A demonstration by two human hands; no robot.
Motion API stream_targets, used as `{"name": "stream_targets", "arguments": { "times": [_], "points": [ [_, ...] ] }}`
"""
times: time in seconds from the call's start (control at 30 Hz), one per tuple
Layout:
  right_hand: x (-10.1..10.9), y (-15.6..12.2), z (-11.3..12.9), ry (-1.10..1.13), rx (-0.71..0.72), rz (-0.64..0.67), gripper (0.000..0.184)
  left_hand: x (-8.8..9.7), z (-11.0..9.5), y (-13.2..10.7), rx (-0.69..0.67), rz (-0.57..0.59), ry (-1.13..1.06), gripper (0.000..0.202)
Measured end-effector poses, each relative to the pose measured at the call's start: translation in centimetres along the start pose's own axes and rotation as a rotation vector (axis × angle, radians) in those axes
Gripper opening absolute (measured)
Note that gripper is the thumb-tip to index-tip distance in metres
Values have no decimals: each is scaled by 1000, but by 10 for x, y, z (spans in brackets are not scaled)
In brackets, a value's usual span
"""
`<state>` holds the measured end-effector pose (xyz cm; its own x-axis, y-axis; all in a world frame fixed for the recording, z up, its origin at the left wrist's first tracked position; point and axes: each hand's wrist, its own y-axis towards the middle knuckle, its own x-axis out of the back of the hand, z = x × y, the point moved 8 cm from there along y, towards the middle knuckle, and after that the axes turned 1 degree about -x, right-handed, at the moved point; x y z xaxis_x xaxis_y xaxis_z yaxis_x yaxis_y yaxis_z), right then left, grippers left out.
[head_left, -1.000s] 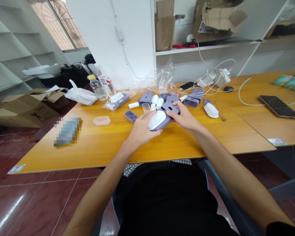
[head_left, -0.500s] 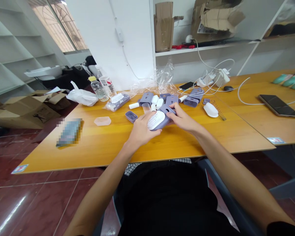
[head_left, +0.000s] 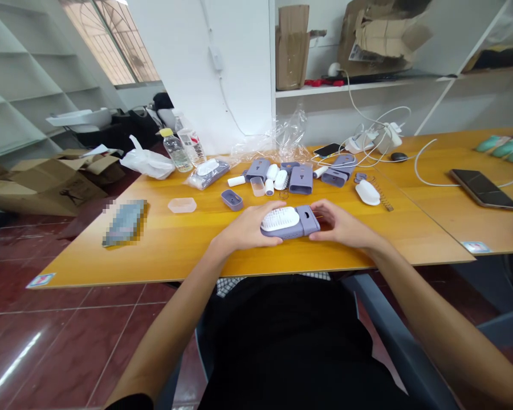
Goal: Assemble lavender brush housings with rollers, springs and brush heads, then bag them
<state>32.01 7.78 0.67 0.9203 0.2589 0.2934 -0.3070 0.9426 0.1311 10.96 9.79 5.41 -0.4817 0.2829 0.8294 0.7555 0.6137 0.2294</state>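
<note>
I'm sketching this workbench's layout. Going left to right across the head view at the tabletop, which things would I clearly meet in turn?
Pixelated item → translucent shallow tray → small purple open tray → purple-and-white bristled brush → white oval piece → black mouse → dark tablet-like device.

Plain workroom, white shelves, cardboard boxes on the floor, wooden table strewn with plastic parts

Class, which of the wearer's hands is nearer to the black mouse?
Right. The right hand is at the brush's right end, with the mouse beyond it to the right; the left hand grips the left end, farther away.
</note>
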Motion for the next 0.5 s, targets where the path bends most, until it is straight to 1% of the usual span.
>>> {"name": "stream_targets", "arguments": {
  "times": [0.07,0.13,0.23,0.3,0.37,0.5],
  "points": [
    [6,-16,-4,-60,38,-92,76,-5,-6,0,-36,32,-8,84],
    [6,-26,-5,-190,43,-143,80,-6,-7,-1,-17,17,32,83],
    [1,-30,2,-461,67,-164,73,0,4,-8,83,-40,153,87],
    [-1,-31,8,-579,106,-174,70,4,14,-17,132,-32,190,90],
    [-1,-32,11,-614,131,-181,69,8,24,-27,159,-36,179,87],
    [1,-33,9,-582,114,-165,68,15,38,-44,201,-104,106,80]
  ]
}}
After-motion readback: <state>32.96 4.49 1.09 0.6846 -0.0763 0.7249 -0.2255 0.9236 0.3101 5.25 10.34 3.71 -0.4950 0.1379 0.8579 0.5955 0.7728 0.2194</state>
